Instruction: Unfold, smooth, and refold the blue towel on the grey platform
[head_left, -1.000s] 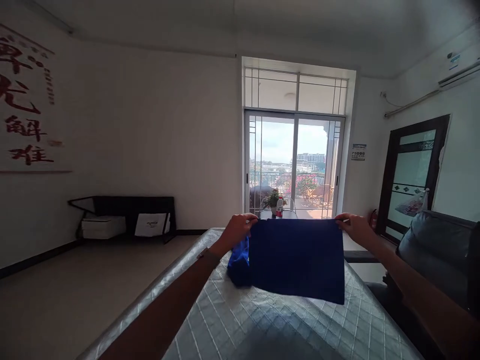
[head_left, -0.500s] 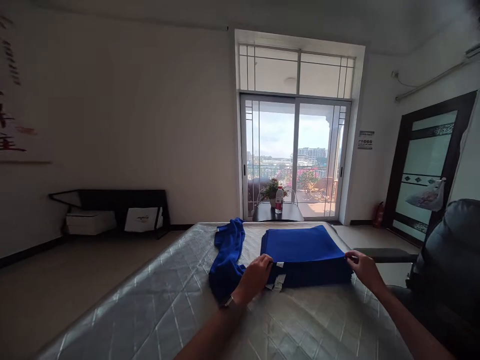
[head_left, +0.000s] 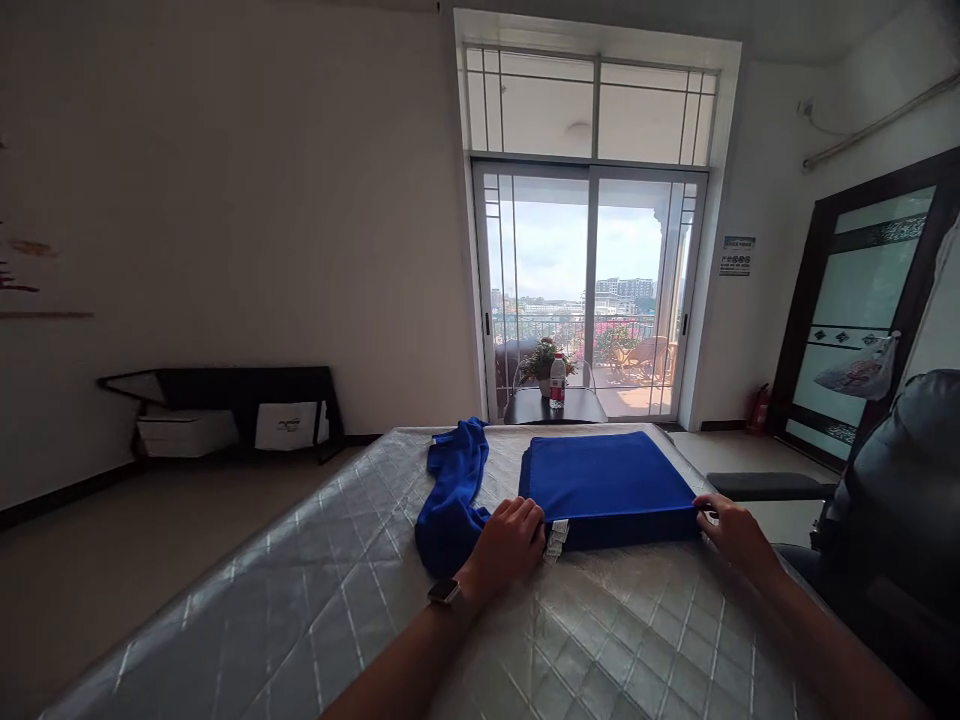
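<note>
A neat stack of folded blue cloths lies on the silver quilted mattress, with white tags hanging at its near left corner. My left hand, with a watch on the wrist, is closed at that corner, gripping the edge of the top cloth. At the near right corner my right hand pinches the same cloth between thumb and fingers. Left of the stack, close to my left hand, lies a crumpled blue cloth. The fingertips of my left hand are partly hidden.
Beyond the mattress, a small dark table holds a bottle and a potted plant. A black leather chair stands close on the right. Boxes sit by the left wall.
The top cloth's near edge has come down over the front of the stack, and both hands have lowered slightly with it. The camera view has tilted down a little.
</note>
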